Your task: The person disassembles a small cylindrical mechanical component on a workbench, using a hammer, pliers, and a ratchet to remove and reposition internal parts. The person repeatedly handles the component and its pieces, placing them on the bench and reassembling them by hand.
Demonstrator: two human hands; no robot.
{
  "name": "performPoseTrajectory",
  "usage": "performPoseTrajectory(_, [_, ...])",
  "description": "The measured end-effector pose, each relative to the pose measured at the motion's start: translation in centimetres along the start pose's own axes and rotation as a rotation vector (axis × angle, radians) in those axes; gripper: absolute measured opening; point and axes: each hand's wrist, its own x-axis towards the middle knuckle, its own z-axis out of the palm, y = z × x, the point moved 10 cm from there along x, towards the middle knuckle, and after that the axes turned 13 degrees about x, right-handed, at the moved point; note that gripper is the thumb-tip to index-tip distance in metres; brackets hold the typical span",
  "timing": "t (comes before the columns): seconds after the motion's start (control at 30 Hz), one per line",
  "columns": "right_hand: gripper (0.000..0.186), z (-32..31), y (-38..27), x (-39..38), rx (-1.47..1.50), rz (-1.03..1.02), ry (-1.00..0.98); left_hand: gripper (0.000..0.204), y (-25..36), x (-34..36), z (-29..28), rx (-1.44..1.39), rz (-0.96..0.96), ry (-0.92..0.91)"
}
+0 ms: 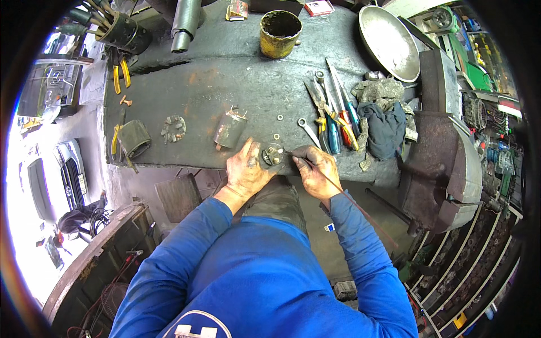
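At the bench's near edge, my left hand (247,164) holds a small round metal part (273,153) by its side, with fingers bent around it. Bolt-like studs show on the part's top. A thin reddish-brown rod (366,214) is pinched in my right hand (317,170); it passes under my palm and trails back past my forearm. The rod's front tip is close to the round part; whether they touch I cannot tell. Just beyond lie a small nut (276,136) and another ring-shaped nut (280,117). A dark metal cylinder (230,129) stands left of the part.
Right of my hands lie a combination wrench (308,132), pliers (321,115), screwdrivers (333,138) and a dark rag (383,129). A large vise (437,152) borders the bench (191,73). Farther off are a yellow can (280,39) and a metal bowl (389,42). A toothed disc (173,129) lies left.
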Motion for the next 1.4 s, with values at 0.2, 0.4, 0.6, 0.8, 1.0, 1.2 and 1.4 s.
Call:
performPoseTrajectory(0.2, [0.013, 0.9, 0.0, 0.2, 0.003, -0.022, 0.035, 0.080, 0.2, -0.1, -0.6, -0.043, 0.040, 0.070])
performPoseTrajectory(0.4, [0.010, 2.0, 3.7, -3.1, 0.181, 0.356, 0.426, 0.074, 0.3, 0.3, -0.5, -0.060, 0.037, 0.082])
performPoseTrajectory(0.6, [0.016, 3.7, 5.6, -5.1, 0.346, 0.425, 0.598, 0.075, 0.2, 0.0, -0.4, -0.031, 0.043, 0.114])
performPoseTrajectory(0.8, [0.015, 5.2, 9.1, -5.5, 0.496, 0.562, 0.562, 0.079, 0.1, 0.4, 0.0, -0.005, -0.040, -0.019])
performPoseTrajectory(1.0, [0.024, 5.1, 8.9, -4.7, 0.717, 0.508, 0.510, 0.089, 0.0, 0.7, -0.1, 0.041, -0.089, -0.112])
performPoseTrajectory(1.2, [0.032, 3.2, 4.7, -1.8, 0.342, 0.455, 0.296, 0.085, 0.4, 0.8, -0.7, 0.017, -0.132, -0.143])
performPoseTrajectory(1.4, [0.019, -7.9, 1.3, -2.1, 0.295, 0.227, 0.502, 0.079, 0.4, 0.6, -0.7, -0.002, -0.132, -0.176])
